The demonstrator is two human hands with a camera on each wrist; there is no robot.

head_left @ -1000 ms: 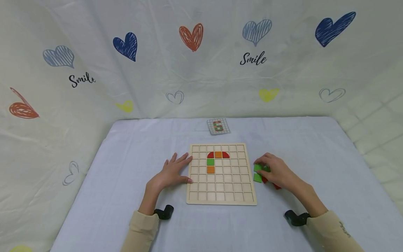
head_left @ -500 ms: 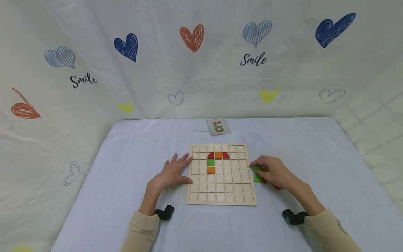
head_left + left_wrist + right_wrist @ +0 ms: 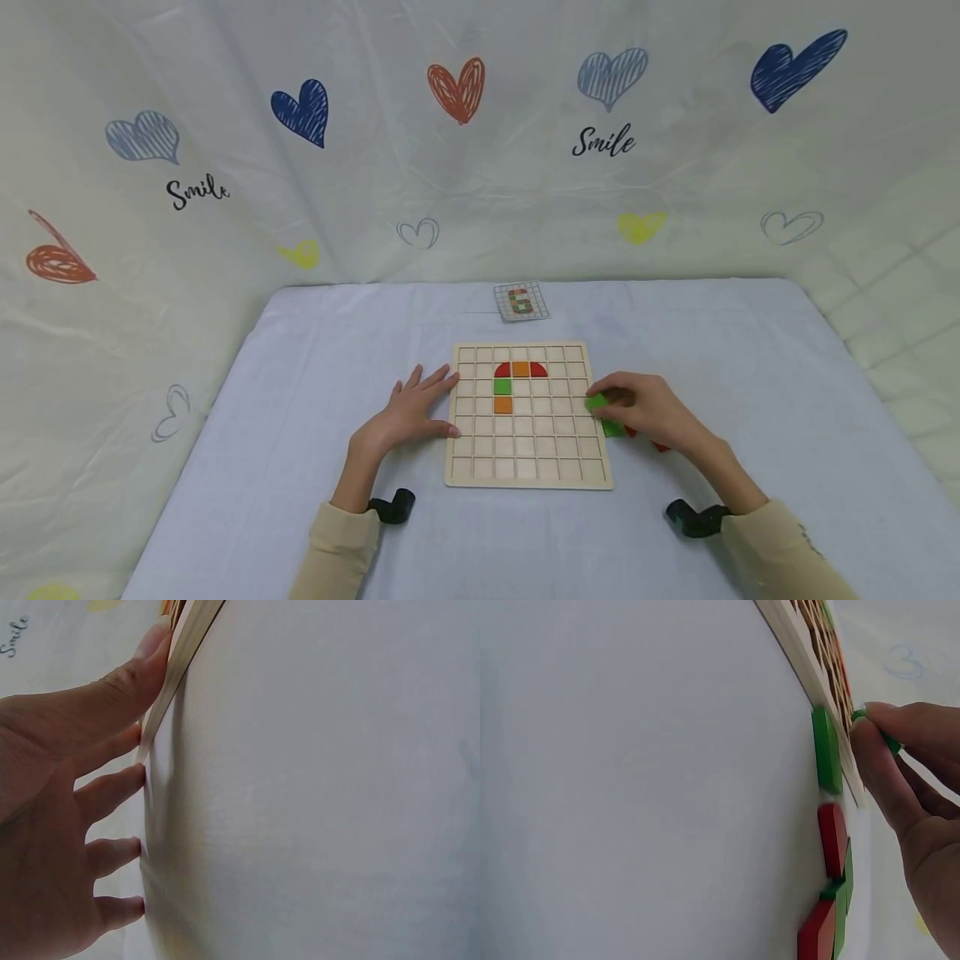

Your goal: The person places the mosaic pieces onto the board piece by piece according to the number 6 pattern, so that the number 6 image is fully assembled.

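A wooden grid board lies on the white cloth. Set in its cells are two red quarter-round tiles with an orange square between them, then a green square and another orange square below the left one. My left hand is spread at the board's left edge, thumb and index fingertip on the rim. Between thumb and fingers my right hand pinches a green tile, which overlaps the board's right rim in the head view. The right wrist view shows this green tile partly hidden by the fingers.
Beside the board's right edge lie loose tiles: a green one, a red one, another red one and more green behind. A patterned card lies beyond the board. A printed cloth hangs behind the table.
My right hand has moved left from the loose tiles to the board's right rim, bringing a green tile along. The left hand has stayed in place.
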